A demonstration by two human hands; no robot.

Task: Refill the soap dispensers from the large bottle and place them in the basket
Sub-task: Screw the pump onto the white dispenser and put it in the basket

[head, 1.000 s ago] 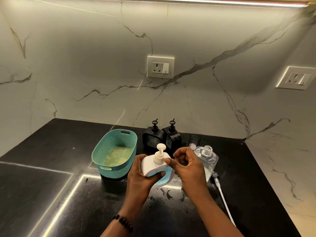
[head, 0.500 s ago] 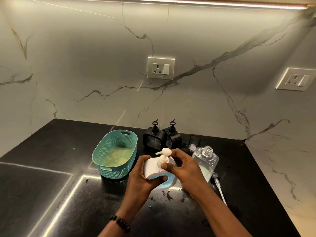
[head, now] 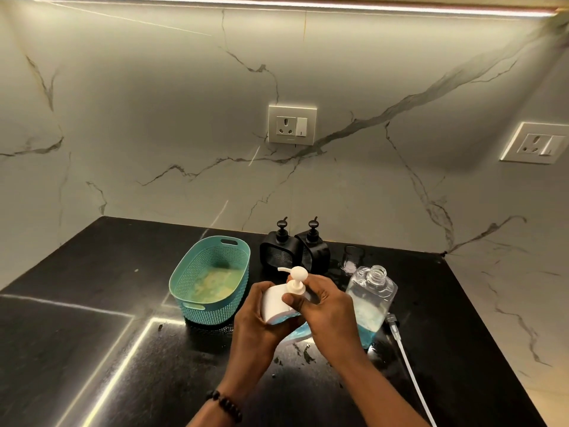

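Left hand grips white dispenser right of basket; right hand pinches pump, likely screwing on. Next: tighten, then basket.

A warm light strip along the top edge is lighting the marble wall unevenly. The dark tabletop is throwing back bright streaks of glare. Wide-angle distortion is bending the edges, and the corners are looking dim and soft.

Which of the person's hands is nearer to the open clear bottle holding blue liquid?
The right hand: it sits right beside the clear bottle, its back almost against it. The left hand is farther off, on the far side of the white dispenser, closer to the basket.
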